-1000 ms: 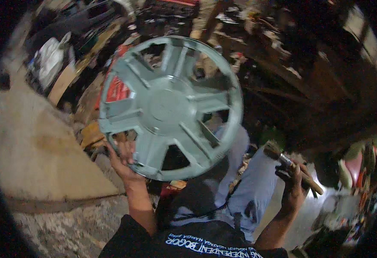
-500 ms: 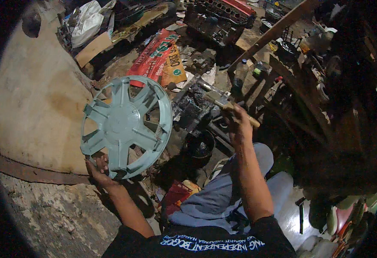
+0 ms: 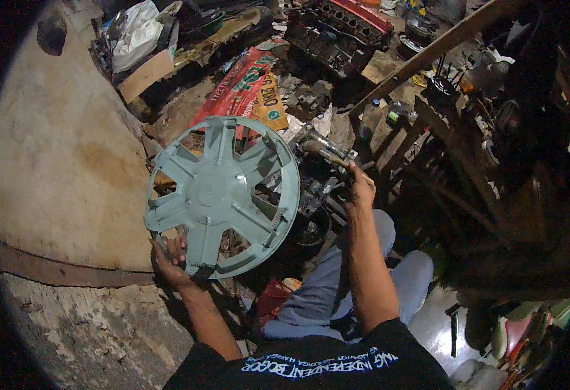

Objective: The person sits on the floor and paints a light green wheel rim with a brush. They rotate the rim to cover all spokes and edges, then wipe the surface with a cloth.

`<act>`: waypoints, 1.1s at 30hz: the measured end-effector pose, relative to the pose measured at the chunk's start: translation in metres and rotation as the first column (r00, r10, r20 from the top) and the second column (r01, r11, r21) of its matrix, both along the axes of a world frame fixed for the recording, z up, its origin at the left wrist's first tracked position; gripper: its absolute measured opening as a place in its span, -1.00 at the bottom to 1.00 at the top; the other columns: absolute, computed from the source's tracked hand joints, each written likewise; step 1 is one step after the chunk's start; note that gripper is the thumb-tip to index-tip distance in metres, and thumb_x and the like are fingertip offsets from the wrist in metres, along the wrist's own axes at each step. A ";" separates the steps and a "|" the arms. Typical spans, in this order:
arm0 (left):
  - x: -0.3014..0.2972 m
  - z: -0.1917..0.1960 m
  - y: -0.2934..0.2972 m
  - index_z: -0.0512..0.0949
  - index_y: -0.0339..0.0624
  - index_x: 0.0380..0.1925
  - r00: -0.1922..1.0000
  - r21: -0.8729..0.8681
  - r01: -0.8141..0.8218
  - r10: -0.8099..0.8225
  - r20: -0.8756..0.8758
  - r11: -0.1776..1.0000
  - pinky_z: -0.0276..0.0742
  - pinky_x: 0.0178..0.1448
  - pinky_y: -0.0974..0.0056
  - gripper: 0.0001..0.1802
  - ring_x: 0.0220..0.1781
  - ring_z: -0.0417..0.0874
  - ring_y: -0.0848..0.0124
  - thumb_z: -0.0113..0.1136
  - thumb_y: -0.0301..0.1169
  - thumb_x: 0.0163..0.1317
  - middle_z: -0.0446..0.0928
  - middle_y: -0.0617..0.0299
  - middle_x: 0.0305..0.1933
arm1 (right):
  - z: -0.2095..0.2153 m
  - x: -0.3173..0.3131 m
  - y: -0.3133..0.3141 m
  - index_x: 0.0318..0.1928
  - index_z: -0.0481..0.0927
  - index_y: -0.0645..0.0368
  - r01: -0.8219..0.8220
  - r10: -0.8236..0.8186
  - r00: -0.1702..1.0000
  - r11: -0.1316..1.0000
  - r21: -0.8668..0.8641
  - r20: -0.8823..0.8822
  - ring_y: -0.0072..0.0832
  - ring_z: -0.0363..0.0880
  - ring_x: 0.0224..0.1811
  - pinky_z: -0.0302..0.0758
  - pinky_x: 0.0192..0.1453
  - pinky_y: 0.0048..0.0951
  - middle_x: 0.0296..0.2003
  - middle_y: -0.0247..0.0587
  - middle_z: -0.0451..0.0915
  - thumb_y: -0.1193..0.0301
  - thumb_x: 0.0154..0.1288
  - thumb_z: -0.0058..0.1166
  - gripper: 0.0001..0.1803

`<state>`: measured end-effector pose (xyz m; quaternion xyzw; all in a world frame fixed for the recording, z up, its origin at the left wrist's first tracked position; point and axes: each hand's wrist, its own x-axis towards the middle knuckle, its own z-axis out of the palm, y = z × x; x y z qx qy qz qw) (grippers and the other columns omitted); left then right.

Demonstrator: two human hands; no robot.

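While sitting low among piles of junk, holding up a big pale green wheel cover (image 3: 223, 195) with the left hand (image 3: 170, 261). Gripping it at the bottom rim, fingers (image 3: 180, 246) curled tight around the edge. Wheel cover standing almost upright, round face turned toward the camera, spokes spreading out from the middle. Hanging above the ground, in front of the left knee, just right of a big round tan slab (image 3: 64, 169).

Reaching forward with the right hand (image 3: 360, 188), closed tight around the wooden handle of a brush (image 3: 327, 155). Brush pointing up and to the left, its far end sitting near the right rim of the wheel cover. Hard to tell whether touching it or not.

Wearing blue trousers (image 3: 337, 292) and a black shirt (image 3: 337, 364). Lying behind the wheel cover, a red and orange bag (image 3: 246, 88). Resting farther back, a dark engine block (image 3: 340, 29) and a white sack (image 3: 139, 36). Leaning across the right side, a long wooden beam (image 3: 428, 55).
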<state>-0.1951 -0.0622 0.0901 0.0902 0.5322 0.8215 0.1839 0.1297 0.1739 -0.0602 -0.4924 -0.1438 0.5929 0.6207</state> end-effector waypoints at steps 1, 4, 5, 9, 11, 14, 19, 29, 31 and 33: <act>0.010 0.005 0.002 0.38 -0.11 -0.40 0.999 0.008 -0.007 0.007 -0.032 1.000 0.20 -0.34 0.36 -0.59 -0.67 0.04 0.55 -0.03 -0.04 0.51 0.01 0.44 -0.74 | -0.002 0.000 0.000 -0.19 0.65 0.23 0.010 -0.016 0.997 0.997 -0.078 -0.073 -0.46 0.55 -0.37 0.49 -0.27 -0.35 -0.29 -0.26 0.63 0.21 0.13 0.43 -0.62; 0.012 0.012 -0.010 0.37 -0.11 -0.41 0.998 -0.007 -0.001 0.001 -0.058 1.000 0.19 -0.33 0.36 -0.59 -0.67 0.04 0.56 -0.03 -0.05 0.52 0.00 0.44 -0.73 | 0.010 -0.008 -0.009 -0.10 0.64 0.22 -0.005 -0.052 0.968 0.974 -0.226 -0.246 -0.50 0.54 -0.35 0.47 -0.26 -0.37 -0.29 -0.28 0.63 0.17 0.17 0.40 -0.58; 0.013 0.010 -0.014 0.38 -0.12 -0.40 0.998 -0.009 0.008 -0.008 -0.058 1.000 0.20 -0.33 0.36 -0.59 -0.67 0.04 0.56 -0.03 -0.05 0.52 0.00 0.44 -0.73 | 0.006 -0.006 -0.010 -0.10 0.66 0.20 -0.003 -0.054 0.964 0.977 -0.213 -0.260 -0.53 0.56 -0.29 0.47 -0.25 -0.36 -0.27 -0.30 0.64 0.15 0.20 0.37 -0.59; 0.025 0.008 -0.013 0.42 -0.15 -0.33 0.997 -0.065 -0.031 0.027 -0.067 0.997 0.22 -0.32 0.36 -0.61 -0.66 0.05 0.56 -0.02 -0.05 0.52 0.02 0.44 -0.71 | -0.001 0.014 -0.005 0.04 0.62 0.14 0.230 -0.243 0.966 0.963 -0.139 -0.090 -0.51 0.57 -0.09 0.48 -0.12 -0.35 -0.12 -0.28 0.62 0.13 0.27 0.30 -0.55; 0.035 0.014 -0.005 0.44 -0.16 -0.28 0.997 -0.151 -0.077 0.073 -0.035 0.986 0.24 -0.32 0.38 -0.61 -0.65 0.06 0.56 -0.03 -0.04 0.52 0.04 0.45 -0.70 | -0.016 0.037 -0.001 0.29 0.42 0.12 0.346 -0.350 0.928 0.937 0.049 0.127 -0.43 0.53 0.03 0.48 0.04 -0.27 0.03 -0.25 0.55 0.14 0.34 0.24 -0.40; 0.031 0.027 -0.028 0.46 -0.16 -0.21 0.999 -0.090 -0.036 0.037 0.009 0.995 0.25 -0.31 0.41 -0.60 -0.65 0.07 0.57 -0.06 -0.03 0.53 0.04 0.45 -0.69 | 0.037 0.047 -0.039 0.41 0.27 0.14 0.424 -0.447 0.895 0.856 0.294 0.009 -0.36 0.45 0.19 0.43 0.24 -0.20 0.17 -0.19 0.46 0.15 0.42 0.12 -0.34; 0.035 0.014 -0.022 0.45 -0.19 -0.16 0.959 0.202 0.282 -0.281 -0.036 0.938 0.23 -0.27 0.47 -0.61 -0.61 0.05 0.60 -0.12 -0.06 0.55 -0.01 0.48 -0.70 | 0.078 0.148 -0.110 0.37 0.32 0.16 0.412 -0.400 0.910 0.842 0.348 -0.109 -0.28 0.40 0.31 0.37 0.37 -0.12 0.25 -0.10 0.43 0.18 0.54 -0.09 -0.48; 0.100 0.035 0.003 0.17 0.08 -0.62 0.951 0.123 0.309 -0.311 -0.007 0.943 0.23 -0.27 0.46 -0.52 -0.61 0.06 0.61 -0.09 -0.10 0.55 -0.03 0.46 -0.73 | -0.039 0.211 -0.247 0.12 0.57 0.28 0.335 -0.371 0.870 0.928 0.163 0.324 -0.30 0.70 -0.06 0.60 0.06 -0.32 -0.05 -0.11 0.68 0.13 0.53 -0.03 -0.54; 0.105 0.034 0.000 0.10 0.12 -0.66 0.941 0.147 0.339 -0.336 -0.045 0.929 0.24 -0.27 0.45 -0.47 -0.61 0.08 0.59 -0.07 -0.08 0.53 -0.01 0.45 -0.73 | -0.094 0.216 -0.274 0.12 0.57 0.29 0.344 -0.371 0.863 0.929 0.138 0.342 -0.33 0.70 -0.05 0.60 0.04 -0.35 -0.06 -0.12 0.68 0.13 0.52 -0.02 -0.54; 0.117 0.047 0.005 0.13 0.10 -0.64 0.937 0.252 0.339 -0.350 -0.002 0.906 0.26 -0.28 0.44 -0.48 -0.63 0.08 0.59 -0.05 -0.05 0.52 0.01 0.44 -0.74 | -0.119 0.203 -0.292 0.11 0.59 0.28 0.288 -0.309 0.873 0.951 0.112 0.377 -0.35 0.71 -0.07 0.60 0.01 -0.37 -0.08 -0.14 0.69 0.13 0.52 -0.01 -0.55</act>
